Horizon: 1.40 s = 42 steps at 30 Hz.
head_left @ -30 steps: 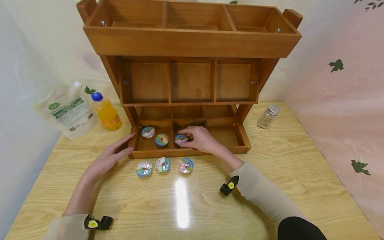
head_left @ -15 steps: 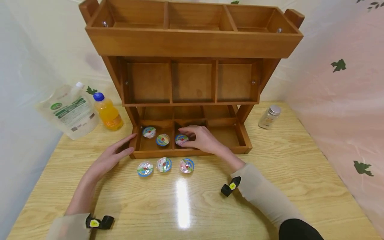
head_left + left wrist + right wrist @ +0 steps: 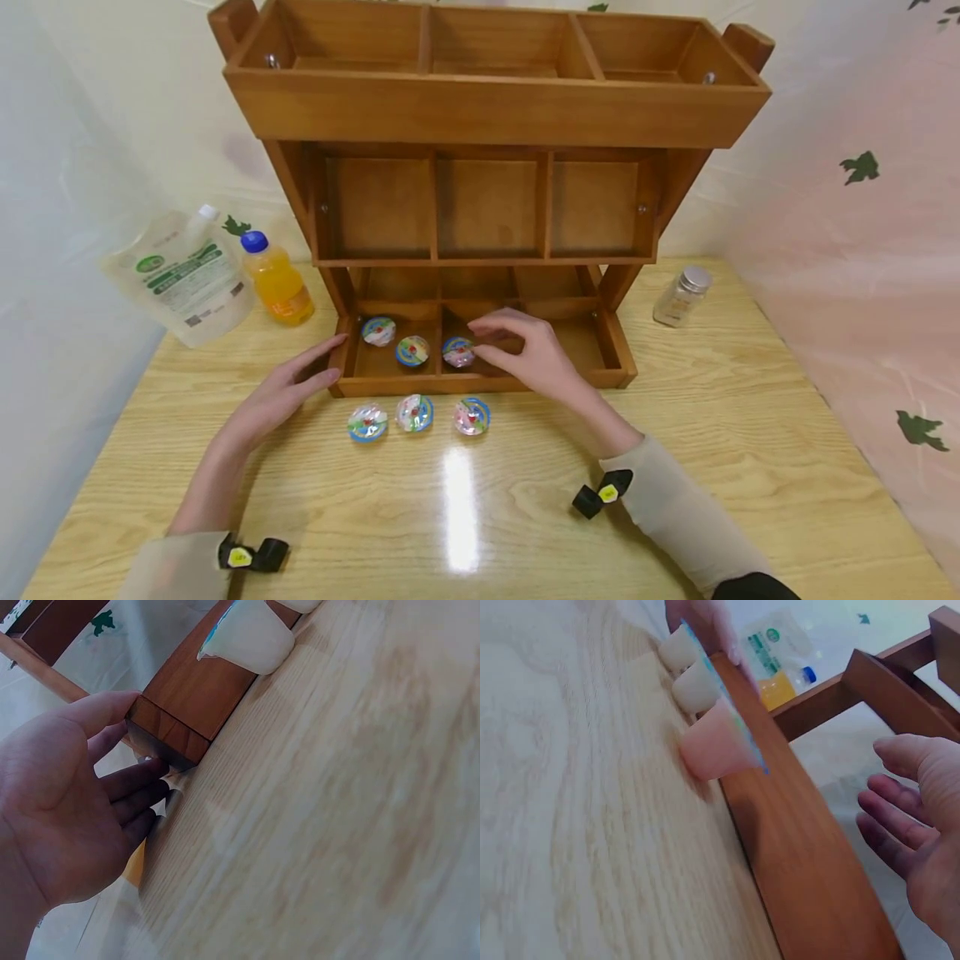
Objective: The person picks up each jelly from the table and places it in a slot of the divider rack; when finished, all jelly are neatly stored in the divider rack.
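Note:
My left hand [image 3: 281,398] rests its fingertips against the left end of the wooden shelf rack [image 3: 495,112], at its bottom tier. In the left wrist view the thumb touches the corner, and the other fingers lie loosely by the end face. Over the bottom tier's middle compartment hovers my right hand [image 3: 536,354], its fingers apart and holding nothing. Just left of its thumb sits a jelly cup [image 3: 458,352] with a foil lid. Two more jelly cups, one pinkish-white [image 3: 378,332] and one yellowish [image 3: 412,351], lie in the left compartment.
On the table before the rack stand three jelly cups: left [image 3: 367,423], middle [image 3: 415,413] and pink [image 3: 716,742]. An orange drink bottle [image 3: 279,283] and a refill pouch [image 3: 187,283] stand left of the rack. A lidded glass jar [image 3: 681,297] is at right.
My right hand has let go of the jelly cup in the middle compartment and drawn off to the right. The left hand stays at the rack's end. The head view shifts slightly.

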Each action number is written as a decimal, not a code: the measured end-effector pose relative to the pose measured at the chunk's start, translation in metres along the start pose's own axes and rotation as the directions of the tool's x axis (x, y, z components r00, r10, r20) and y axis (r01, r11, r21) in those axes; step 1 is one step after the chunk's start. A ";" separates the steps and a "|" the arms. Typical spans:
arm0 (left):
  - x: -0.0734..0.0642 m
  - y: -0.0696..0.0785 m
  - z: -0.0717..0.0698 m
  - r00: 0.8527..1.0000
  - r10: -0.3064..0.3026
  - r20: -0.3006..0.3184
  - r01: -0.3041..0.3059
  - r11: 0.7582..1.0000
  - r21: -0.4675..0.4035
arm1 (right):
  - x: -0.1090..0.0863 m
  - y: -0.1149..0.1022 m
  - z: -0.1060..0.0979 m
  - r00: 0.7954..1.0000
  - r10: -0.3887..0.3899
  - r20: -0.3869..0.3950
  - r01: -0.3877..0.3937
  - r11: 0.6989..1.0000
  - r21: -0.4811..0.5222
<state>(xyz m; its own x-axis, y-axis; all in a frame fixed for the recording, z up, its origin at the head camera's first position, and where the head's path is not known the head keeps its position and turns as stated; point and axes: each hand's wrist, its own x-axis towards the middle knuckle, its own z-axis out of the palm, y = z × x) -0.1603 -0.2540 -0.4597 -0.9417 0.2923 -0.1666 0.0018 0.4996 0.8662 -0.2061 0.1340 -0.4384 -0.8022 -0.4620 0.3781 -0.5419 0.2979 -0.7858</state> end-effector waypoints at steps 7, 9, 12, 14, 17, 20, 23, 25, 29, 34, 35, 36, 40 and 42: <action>0.001 0.000 0.000 1.000 -0.003 0.005 0.003 1.000 0.011 | -0.012 -0.014 -0.007 0.983 0.038 0.178 -0.048 0.998 0.050; 0.001 0.000 0.000 1.000 -0.008 0.004 0.008 1.000 0.008 | -0.012 -0.018 -0.006 0.967 0.032 0.251 -0.057 0.994 0.090; 0.001 0.000 -0.001 1.000 -0.012 0.006 0.012 1.000 0.008 | -0.013 -0.022 -0.004 0.935 0.022 0.354 -0.074 0.988 0.133; 0.000 0.000 -0.001 1.000 -0.015 0.005 0.015 1.000 0.008 | -0.013 -0.024 -0.003 0.912 0.020 0.409 -0.074 0.990 0.116; -0.001 0.000 -0.002 1.000 -0.017 0.006 0.017 1.000 0.009 | -0.014 -0.025 -0.001 0.884 0.027 0.468 -0.057 0.997 0.051; -0.001 0.001 -0.002 1.000 -0.020 0.008 0.020 1.000 0.009 | -0.015 -0.025 0.000 0.861 0.038 0.508 -0.038 0.999 -0.011; -0.001 0.001 -0.002 1.000 -0.020 0.011 0.020 1.000 0.009 | -0.015 -0.025 0.001 0.843 0.046 0.536 -0.020 0.998 -0.055; -0.001 0.001 -0.001 1.000 -0.020 0.010 0.019 1.000 0.009 | -0.016 -0.026 0.001 0.830 0.048 0.555 0.003 0.996 -0.091; -0.001 0.001 -0.001 1.000 -0.015 0.010 0.015 1.000 0.008 | -0.017 -0.027 0.003 0.803 0.053 0.593 0.055 0.985 -0.163; -0.001 0.001 -0.001 1.000 -0.014 0.012 0.014 1.000 0.003 | -0.018 -0.028 0.007 0.779 0.077 0.622 0.065 0.977 -0.203; -0.001 0.001 -0.001 1.000 -0.014 0.012 0.014 1.000 0.003 | -0.018 -0.028 0.007 0.777 0.082 0.625 0.063 0.976 -0.207; -0.001 0.001 -0.001 1.000 -0.014 0.011 0.014 1.000 0.004 | -0.019 -0.028 0.007 0.775 0.086 0.626 0.062 0.975 -0.211; -0.001 0.001 -0.001 1.000 -0.014 0.010 0.014 1.000 0.007 | -0.019 -0.027 0.007 0.776 0.089 0.625 0.068 0.972 -0.223; -0.001 0.001 -0.002 1.000 -0.012 0.011 0.012 1.000 0.007 | -0.019 -0.026 0.007 0.776 0.097 0.623 0.064 0.971 -0.231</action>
<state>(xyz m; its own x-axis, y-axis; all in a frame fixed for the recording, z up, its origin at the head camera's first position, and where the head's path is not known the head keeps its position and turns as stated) -0.1600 -0.2548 -0.4577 -0.9379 0.2951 -0.1821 -0.0071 0.5086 0.8610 -0.1745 0.1290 -0.4286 -0.5193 -0.8500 -0.0880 -0.6351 0.4528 -0.6258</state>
